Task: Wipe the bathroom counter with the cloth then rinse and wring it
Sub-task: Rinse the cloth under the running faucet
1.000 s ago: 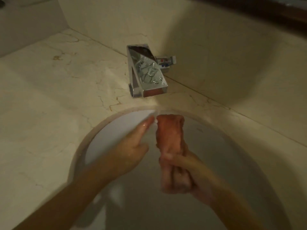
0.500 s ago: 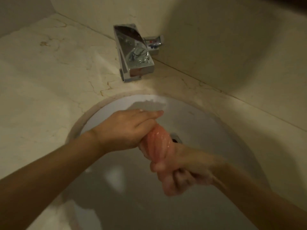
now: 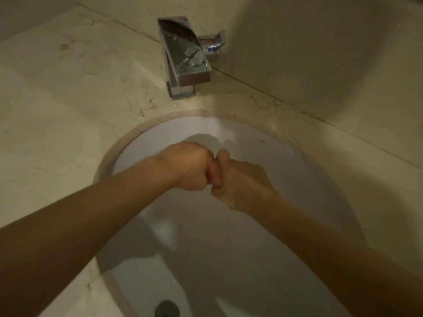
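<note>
Now fists [image 3: 187, 165] hide cloth [image 3: 214, 173] (sliver between).

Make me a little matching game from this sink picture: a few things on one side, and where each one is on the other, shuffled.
Things:
1. cloth
2. faucet
3. drain
4. sink

Places:
A. at the bottom edge of the picture, low in the basin
B. squeezed between the left hand and right hand, only a pink sliver showing
C. standing on the marble counter behind the basin
D. set into the counter, under both arms

Pairs: 1-B, 2-C, 3-A, 4-D
</note>
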